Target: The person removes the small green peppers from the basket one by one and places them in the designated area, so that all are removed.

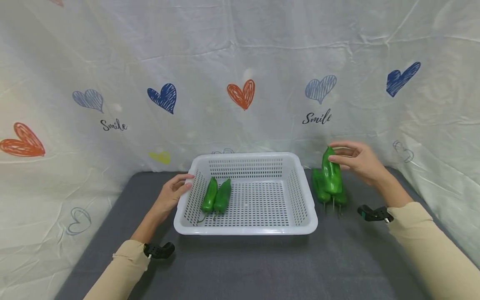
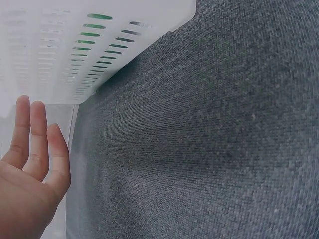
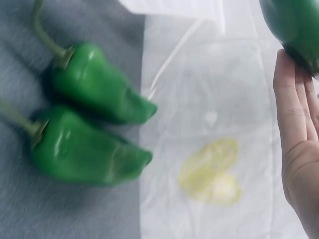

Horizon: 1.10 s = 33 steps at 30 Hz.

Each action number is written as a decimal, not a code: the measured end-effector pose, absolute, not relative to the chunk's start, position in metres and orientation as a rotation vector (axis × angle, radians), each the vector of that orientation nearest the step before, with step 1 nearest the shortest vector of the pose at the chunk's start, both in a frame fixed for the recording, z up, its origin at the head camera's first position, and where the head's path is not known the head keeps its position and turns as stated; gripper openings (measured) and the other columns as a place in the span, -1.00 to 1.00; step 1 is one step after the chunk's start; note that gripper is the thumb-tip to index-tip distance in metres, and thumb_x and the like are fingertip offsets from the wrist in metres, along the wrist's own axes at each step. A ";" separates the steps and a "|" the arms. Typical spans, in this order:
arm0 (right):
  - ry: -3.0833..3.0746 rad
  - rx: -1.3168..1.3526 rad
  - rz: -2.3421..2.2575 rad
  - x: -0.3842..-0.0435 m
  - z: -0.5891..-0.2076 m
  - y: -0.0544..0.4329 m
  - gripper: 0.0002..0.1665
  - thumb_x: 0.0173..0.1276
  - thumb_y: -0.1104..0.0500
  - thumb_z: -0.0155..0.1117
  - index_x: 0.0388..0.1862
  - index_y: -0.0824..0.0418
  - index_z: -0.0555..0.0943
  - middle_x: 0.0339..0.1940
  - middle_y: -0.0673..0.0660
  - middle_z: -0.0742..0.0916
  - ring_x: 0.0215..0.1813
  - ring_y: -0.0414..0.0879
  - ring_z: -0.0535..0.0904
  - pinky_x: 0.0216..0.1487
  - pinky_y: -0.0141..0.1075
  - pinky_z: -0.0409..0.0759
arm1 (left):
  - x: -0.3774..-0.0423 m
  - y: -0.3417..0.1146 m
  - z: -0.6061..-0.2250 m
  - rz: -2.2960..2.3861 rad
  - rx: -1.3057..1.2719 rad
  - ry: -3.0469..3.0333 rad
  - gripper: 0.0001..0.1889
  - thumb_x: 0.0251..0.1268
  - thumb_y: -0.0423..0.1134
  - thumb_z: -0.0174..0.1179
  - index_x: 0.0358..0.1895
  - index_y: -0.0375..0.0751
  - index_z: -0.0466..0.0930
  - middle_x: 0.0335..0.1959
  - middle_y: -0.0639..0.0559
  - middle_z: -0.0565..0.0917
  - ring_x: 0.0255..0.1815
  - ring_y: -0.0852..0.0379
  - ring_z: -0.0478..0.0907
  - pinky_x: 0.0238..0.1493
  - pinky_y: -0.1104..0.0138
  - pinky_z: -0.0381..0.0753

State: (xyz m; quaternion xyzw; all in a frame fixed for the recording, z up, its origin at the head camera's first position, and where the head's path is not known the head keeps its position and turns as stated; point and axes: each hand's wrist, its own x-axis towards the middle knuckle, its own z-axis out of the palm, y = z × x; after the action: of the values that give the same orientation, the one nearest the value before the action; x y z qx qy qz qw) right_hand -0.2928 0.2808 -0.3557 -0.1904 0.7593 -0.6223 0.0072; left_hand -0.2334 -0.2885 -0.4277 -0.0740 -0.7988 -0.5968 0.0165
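My left hand (image 1: 172, 192) is at the left rim of a white perforated plastic basket (image 1: 243, 231), its fingertips touching the edge. Three fairly straight fingers (image 2: 36, 137) show beside the basket wall in the left wrist view. Inside the basket, at its left end, lie two green peppers (image 1: 223, 197), stems toward me. To the right of the basket, my right hand (image 1: 354, 159) pinches another green pepper (image 1: 331, 173) between thumb and fingers, its stem hanging down. Beneath it, two more green peppers (image 3: 102, 82) lie side by side on the dark cloth.
A dark grey cloth (image 1: 240, 266) covers the table. Behind it hangs a pale curtain (image 1: 202, 121) printed with hearts and the word Smile. Both sleeved wrists wear black camera straps, the right strap (image 1: 375, 213) near the table's right side.
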 end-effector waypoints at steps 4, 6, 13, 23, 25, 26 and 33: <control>2.423 -0.543 -1.912 -0.292 -0.364 0.292 -0.47 0.43 0.36 0.34 0.36 0.35 0.51 0.11 0.01 0.69 0.04 -0.10 0.66 -0.07 -0.21 0.66 | -0.234 -0.289 -0.428 -1.859 -0.227 -2.486 -0.56 0.56 -0.13 0.17 0.37 -0.20 0.45 0.22 -0.34 0.53 -0.07 0.01 0.65 -0.19 0.20 0.68; 2.448 -0.527 -1.886 -0.292 -0.368 0.298 -0.46 0.44 0.34 0.35 0.37 0.34 0.50 0.12 0.00 0.68 0.06 -0.11 0.65 -0.07 -0.22 0.65 | -0.234 -0.289 -0.428 -1.862 -0.223 -2.486 -0.56 0.56 -0.13 0.17 0.37 -0.19 0.45 0.21 -0.34 0.53 -0.07 0.01 0.65 -0.20 0.20 0.68; 2.516 -0.512 -1.801 -0.296 -0.382 0.322 -0.47 0.46 0.25 0.35 0.38 0.19 0.54 0.13 -0.05 0.63 0.07 -0.20 0.62 -0.09 -0.28 0.64 | -0.234 -0.289 -0.429 -1.863 -0.227 -2.482 -0.57 0.56 -0.13 0.17 0.36 -0.19 0.46 0.21 -0.34 0.53 -0.05 -0.02 0.64 -0.19 0.19 0.68; 2.524 -0.370 -1.727 -0.304 -0.397 0.344 -0.32 0.49 0.14 0.34 0.49 0.32 0.37 0.17 -0.14 0.59 0.10 -0.28 0.58 -0.05 -0.29 0.62 | -0.235 -0.289 -0.430 -1.857 -0.235 -2.480 -0.57 0.56 -0.12 0.17 0.36 -0.19 0.46 0.21 -0.34 0.53 -0.03 -0.04 0.63 -0.18 0.19 0.68; 2.532 -0.375 -1.708 -0.306 -0.401 0.349 -0.33 0.50 0.15 0.33 0.49 0.31 0.37 0.17 -0.16 0.59 0.10 -0.30 0.57 -0.05 -0.29 0.62 | -0.235 -0.289 -0.430 -1.856 -0.231 -2.482 -0.57 0.56 -0.12 0.17 0.37 -0.19 0.46 0.22 -0.34 0.53 -0.03 -0.04 0.63 -0.18 0.19 0.68; 2.529 -0.386 -1.704 -0.307 -0.403 0.351 -0.34 0.50 0.15 0.32 0.49 0.30 0.37 0.17 -0.16 0.58 0.09 -0.30 0.57 -0.06 -0.29 0.62 | -0.235 -0.289 -0.429 -1.855 -0.230 -2.483 -0.57 0.56 -0.12 0.17 0.36 -0.19 0.46 0.22 -0.34 0.53 -0.03 -0.04 0.63 -0.19 0.19 0.68; 2.514 -0.356 -1.687 -0.314 -0.415 0.365 -0.29 0.50 0.10 0.33 0.50 0.32 0.34 0.11 -0.24 0.58 0.07 -0.34 0.57 -0.07 -0.34 0.61 | -0.233 -0.289 -0.428 -1.857 -0.220 -2.483 -0.57 0.56 -0.12 0.17 0.37 -0.18 0.46 0.20 -0.34 0.54 -0.04 -0.05 0.64 -0.19 0.19 0.68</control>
State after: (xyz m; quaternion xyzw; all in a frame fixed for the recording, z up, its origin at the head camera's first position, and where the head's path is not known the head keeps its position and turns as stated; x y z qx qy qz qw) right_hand -0.3140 0.3646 -0.4146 -0.1167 0.8237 -0.5530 0.0466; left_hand -0.2332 -0.2886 -0.4282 -0.0708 -0.7988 -0.5972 0.0167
